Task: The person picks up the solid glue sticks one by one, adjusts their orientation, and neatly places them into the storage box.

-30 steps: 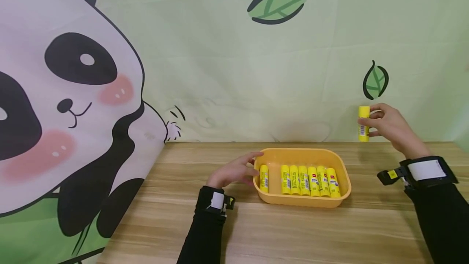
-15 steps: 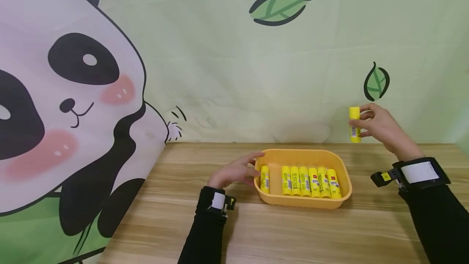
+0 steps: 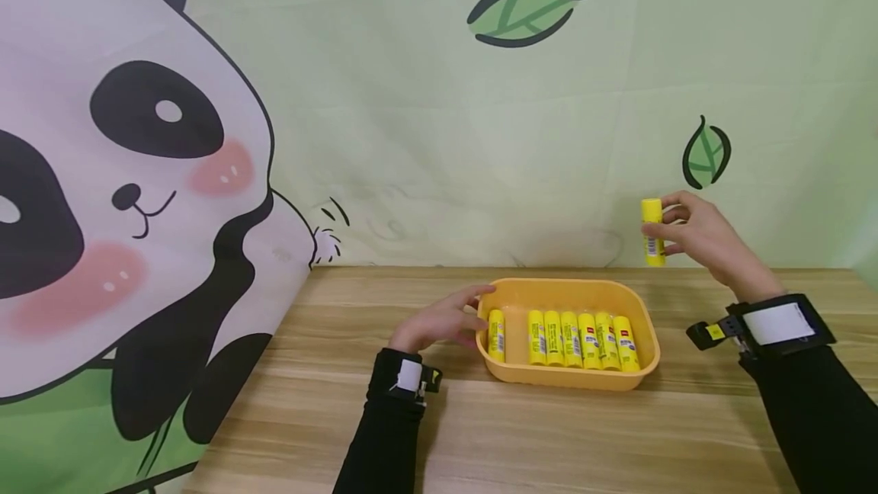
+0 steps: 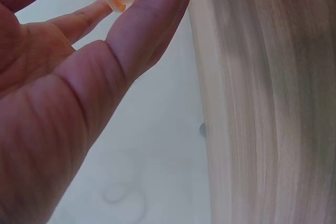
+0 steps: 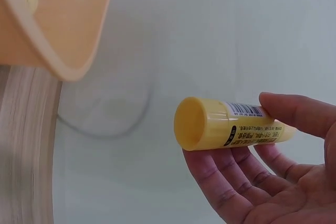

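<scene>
Upright in the air, a yellow glue stick (image 3: 652,232) with a printed barcode label is pinched between thumb and fingers of my right hand (image 3: 703,238). It is above and behind the right end of an orange plastic basket (image 3: 567,377). The right wrist view shows the round hollow end of this glue stick (image 5: 226,124). My left hand (image 3: 439,320) holds the basket's left end, with finger and thumb at the rim. Inside lie several glue sticks (image 3: 588,341) in a row at the right, and one glue stick (image 3: 496,336) apart at the left wall.
The basket stands on a wood-grain table (image 3: 549,441). Behind it hangs a pale green backdrop (image 3: 425,136) printed with leaves and a large panda (image 3: 171,212) at the left. Bare basket floor shows between the single glue stick and the row.
My right hand has moved left with the glue stick, closer to the basket. My left hand, the basket and the glue sticks in it stay as they were.
</scene>
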The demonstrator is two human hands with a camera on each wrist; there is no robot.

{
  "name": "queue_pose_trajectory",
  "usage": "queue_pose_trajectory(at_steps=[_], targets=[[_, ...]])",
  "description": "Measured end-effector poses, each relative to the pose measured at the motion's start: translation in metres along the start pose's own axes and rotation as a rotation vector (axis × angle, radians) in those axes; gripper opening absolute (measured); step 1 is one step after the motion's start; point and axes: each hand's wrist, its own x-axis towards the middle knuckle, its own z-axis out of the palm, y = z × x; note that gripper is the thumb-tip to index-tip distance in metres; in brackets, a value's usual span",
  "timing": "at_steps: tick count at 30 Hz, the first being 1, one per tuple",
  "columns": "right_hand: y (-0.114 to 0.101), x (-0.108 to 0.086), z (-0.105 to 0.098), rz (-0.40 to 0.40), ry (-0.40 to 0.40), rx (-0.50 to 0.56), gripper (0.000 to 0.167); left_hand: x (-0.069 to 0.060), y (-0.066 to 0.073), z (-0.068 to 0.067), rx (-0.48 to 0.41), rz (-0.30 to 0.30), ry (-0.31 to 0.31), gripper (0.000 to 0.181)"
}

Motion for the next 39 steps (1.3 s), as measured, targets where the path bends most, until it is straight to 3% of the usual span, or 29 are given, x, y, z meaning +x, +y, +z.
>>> queue_pose_trajectory(at_steps=[39], targets=[[-0.034, -0.004, 0.034, -0.121, -0.081, -0.011, 0.057, -0.001, 0.002, -0.001, -0.005, -0.001, -0.010, 0.069]])
